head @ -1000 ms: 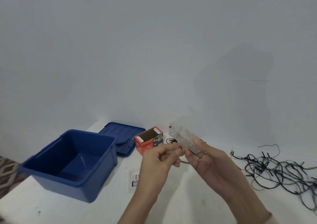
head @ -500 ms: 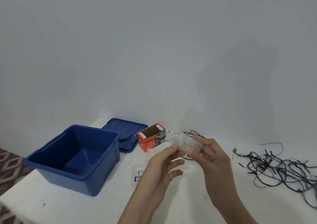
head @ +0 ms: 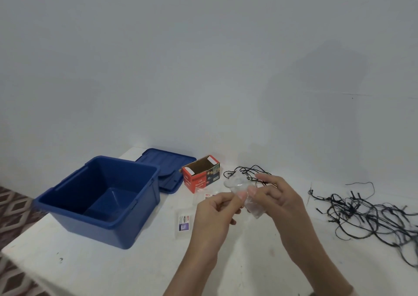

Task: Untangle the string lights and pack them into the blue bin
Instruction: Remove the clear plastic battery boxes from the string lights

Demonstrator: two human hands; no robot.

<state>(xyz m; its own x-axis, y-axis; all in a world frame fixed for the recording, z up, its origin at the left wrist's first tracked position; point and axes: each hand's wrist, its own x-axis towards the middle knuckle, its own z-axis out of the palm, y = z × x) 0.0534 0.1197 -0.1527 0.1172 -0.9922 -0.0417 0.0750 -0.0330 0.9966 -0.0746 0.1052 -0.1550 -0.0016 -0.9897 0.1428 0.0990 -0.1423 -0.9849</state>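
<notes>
Bare pale wall (head: 203,58), white table (head: 90,268), patterned floor (head: 13,207)

The left forearm (head: 200,261) and right forearm (head: 316,257) rise from the bottom edge toward the lower centre of the frame. There the left hand (head: 216,209) and right hand (head: 279,199) meet, fingers curled, each pinching a clear plastic wrapper (head: 254,208) between them.

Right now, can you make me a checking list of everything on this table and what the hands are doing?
surface: white table, few dark specks.
job's things: blue bin open, nothing seen inside; string lights tangled at right; smaller bunch behind the hands.
clutter: blue lid beside the bin, open red box, small card, clear plastic bag.
grips: left hand and right hand both hold the clear plastic bag above the table.
cables: only the string lights.
surroundings: plain wall, patterned floor at left.
</notes>
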